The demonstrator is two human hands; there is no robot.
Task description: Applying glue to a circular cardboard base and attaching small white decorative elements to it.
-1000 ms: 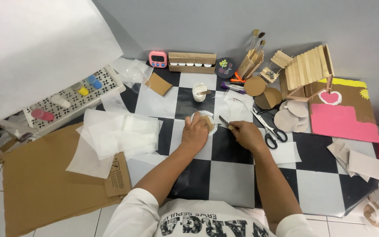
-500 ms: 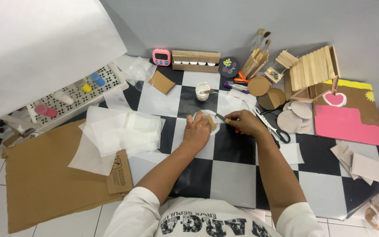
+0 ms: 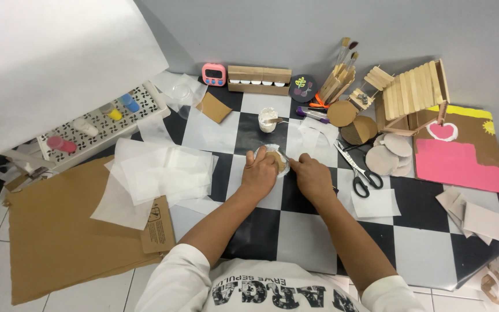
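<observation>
Round brown cardboard disc [image 3: 277,160] at centre frame, pale paper showing around its edge, flat on the black-and-white checkered mat [image 3: 313,231]. Left hand [image 3: 259,171] pressed palm-down over the disc, fingers together and bent, covering most of it. Right hand [image 3: 312,176] just beside, fingers curled closed around a thin brush [image 3: 282,153] whose tip touches the disc's right edge. Both forearms angled up from the lower frame, white sleeves at the bottom. Small white cup [image 3: 267,121] just above the hands. Scissors [image 3: 358,171] to the right, near more cardboard circles [image 3: 390,153]. Sheets of white paper [image 3: 157,173] to the left.
</observation>
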